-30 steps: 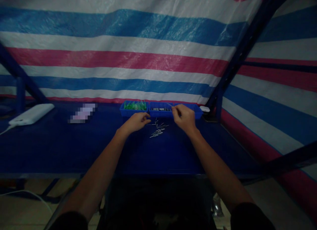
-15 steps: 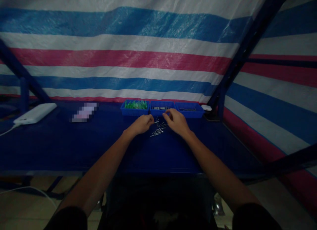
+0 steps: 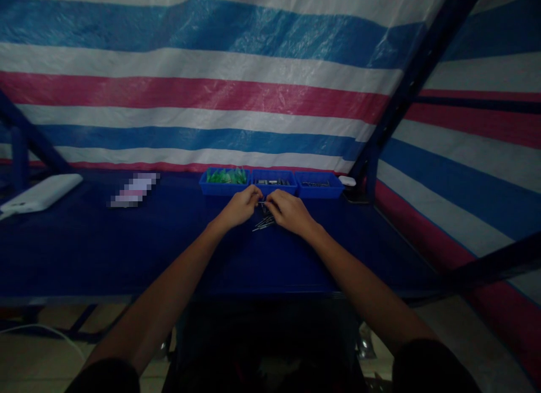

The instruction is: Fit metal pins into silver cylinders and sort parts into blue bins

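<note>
My left hand (image 3: pixel 240 206) is closed in a pinch on a thin metal rod (image 3: pixel 261 202), whose bare end points right between my hands. Close beside it, my right hand (image 3: pixel 291 212) is also pinched, its fingertips at the rod's right end; whatever lies between those fingertips is too small and hidden to tell. Just below my fingers, several loose metal rods (image 3: pixel 264 223) lie in a small pile on the blue table (image 3: pixel 270 260). Behind my hands stands a blue bin of small silver metal parts (image 3: pixel 273 182).
Left of the middle bin is a blue bin of green pieces (image 3: pixel 227 176); to its right, a blue bin of thin dark metal pieces (image 3: pixel 316 184). A white case (image 3: pixel 347 181) lies at the right, a white power bank (image 3: pixel 42 193) far left. Striped sheeting (image 3: pixel 211 94) hangs behind.
My right hand has moved left and down from in front of the middle bin, and its fingers have closed beside the left hand's rod. The view has shifted slightly.
</note>
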`<move>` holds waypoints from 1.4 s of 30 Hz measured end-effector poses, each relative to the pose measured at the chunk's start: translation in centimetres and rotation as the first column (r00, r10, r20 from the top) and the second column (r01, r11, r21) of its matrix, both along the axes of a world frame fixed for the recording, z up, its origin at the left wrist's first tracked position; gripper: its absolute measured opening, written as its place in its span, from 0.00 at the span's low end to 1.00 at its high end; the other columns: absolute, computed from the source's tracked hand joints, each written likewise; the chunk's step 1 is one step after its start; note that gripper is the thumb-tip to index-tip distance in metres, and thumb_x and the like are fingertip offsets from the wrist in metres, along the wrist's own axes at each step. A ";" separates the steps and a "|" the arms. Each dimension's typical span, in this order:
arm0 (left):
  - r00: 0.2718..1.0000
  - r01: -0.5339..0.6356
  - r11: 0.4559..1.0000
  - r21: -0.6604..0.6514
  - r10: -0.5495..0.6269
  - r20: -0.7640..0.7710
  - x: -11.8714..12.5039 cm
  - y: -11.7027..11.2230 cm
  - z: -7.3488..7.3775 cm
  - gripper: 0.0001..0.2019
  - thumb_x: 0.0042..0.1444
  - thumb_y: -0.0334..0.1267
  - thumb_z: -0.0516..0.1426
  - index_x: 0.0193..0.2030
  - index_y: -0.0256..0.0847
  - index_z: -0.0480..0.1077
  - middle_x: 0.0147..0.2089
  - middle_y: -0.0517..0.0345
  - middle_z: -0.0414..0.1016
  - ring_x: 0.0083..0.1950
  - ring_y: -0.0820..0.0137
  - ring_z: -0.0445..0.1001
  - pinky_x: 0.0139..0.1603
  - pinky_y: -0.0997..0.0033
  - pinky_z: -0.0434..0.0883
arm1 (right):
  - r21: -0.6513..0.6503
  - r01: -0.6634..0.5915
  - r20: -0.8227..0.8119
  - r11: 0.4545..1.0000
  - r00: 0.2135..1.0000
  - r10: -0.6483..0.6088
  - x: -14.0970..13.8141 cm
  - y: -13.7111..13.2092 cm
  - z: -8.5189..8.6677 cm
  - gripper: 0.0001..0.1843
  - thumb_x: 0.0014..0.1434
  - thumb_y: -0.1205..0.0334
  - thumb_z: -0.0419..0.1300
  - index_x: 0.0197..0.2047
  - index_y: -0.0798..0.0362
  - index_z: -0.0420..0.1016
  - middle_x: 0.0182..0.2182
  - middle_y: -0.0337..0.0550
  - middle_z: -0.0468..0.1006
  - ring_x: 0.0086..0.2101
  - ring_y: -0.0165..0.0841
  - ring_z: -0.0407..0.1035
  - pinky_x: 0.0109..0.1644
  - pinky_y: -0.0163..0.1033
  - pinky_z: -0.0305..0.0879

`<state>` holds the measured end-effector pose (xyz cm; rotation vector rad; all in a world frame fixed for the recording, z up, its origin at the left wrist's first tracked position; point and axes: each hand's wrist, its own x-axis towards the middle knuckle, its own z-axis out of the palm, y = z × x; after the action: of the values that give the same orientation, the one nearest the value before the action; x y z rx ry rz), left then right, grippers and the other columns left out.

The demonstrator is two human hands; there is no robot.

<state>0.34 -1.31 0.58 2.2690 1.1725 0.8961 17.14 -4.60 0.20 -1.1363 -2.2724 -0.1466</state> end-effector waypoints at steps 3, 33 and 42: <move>1.000 -0.022 1.000 -0.004 0.021 -0.016 -0.1 0.2 0.0 0.10 0.59 0.34 0.43 0.37 0.38 0.64 0.25 0.62 0.65 0.27 0.73 0.65 0.31 0.73 0.64 | 0.036 0.017 0.002 0.999 1.000 -0.018 -0.2 -0.1 0.2 0.14 0.63 0.59 0.44 0.31 0.53 0.66 0.28 0.43 0.70 0.32 0.31 0.63 0.37 0.36 0.55; 0.988 -0.056 0.993 0.107 0.070 -0.138 0.5 0.1 0.0 0.19 0.60 0.43 0.43 0.24 0.38 0.66 0.25 0.57 0.71 0.30 0.69 0.69 0.34 0.71 0.62 | 0.003 0.064 -0.030 0.998 0.998 -0.063 0.6 0.4 0.2 0.09 0.60 0.63 0.48 0.36 0.52 0.68 0.32 0.43 0.73 0.35 0.32 0.66 0.39 0.35 0.58; 0.993 -0.059 0.984 0.165 0.075 -0.092 0.6 -0.1 -0.2 0.12 0.59 0.38 0.45 0.28 0.38 0.63 0.29 0.56 0.69 0.32 0.70 0.67 0.33 0.72 0.62 | 0.039 0.205 -0.079 0.978 0.976 -0.201 0.3 0.2 0.3 0.16 0.63 0.58 0.44 0.28 0.52 0.65 0.26 0.42 0.73 0.28 0.30 0.66 0.32 0.34 0.53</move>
<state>0.95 -1.42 0.39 2.4406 1.2666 0.9469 17.43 -4.42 0.49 -1.3253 -2.0739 -0.2329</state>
